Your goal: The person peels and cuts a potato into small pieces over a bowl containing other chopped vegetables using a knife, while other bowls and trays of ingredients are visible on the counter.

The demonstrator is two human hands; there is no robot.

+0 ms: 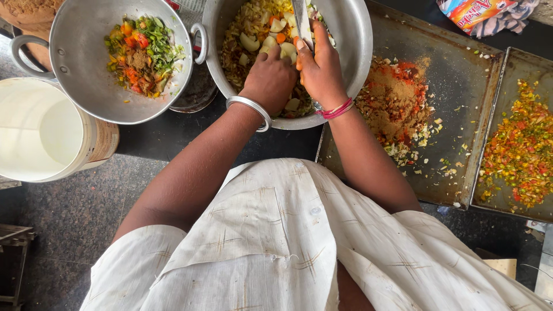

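Both my hands are inside a large steel pot (357, 52) filled with chopped vegetables (253, 34) in pale and orange pieces. My right hand (319, 72), with a pink thread band at the wrist, grips a knife (302, 20) whose blade points away from me over the food. My left hand (271, 78), with a silver bangle at the wrist, is curled closed right beside it, on something I cannot make out. A white sleeve covers my shoulders in the foreground.
A second steel pot (75, 69) at upper left holds chopped greens, peppers and brown spice powder. A white bucket (40, 132) stands at left. A metal tray (455, 92) with spice and scraps lies right, another tray (518, 150) of diced peppers beyond. Dark granite counter (69, 213) below.
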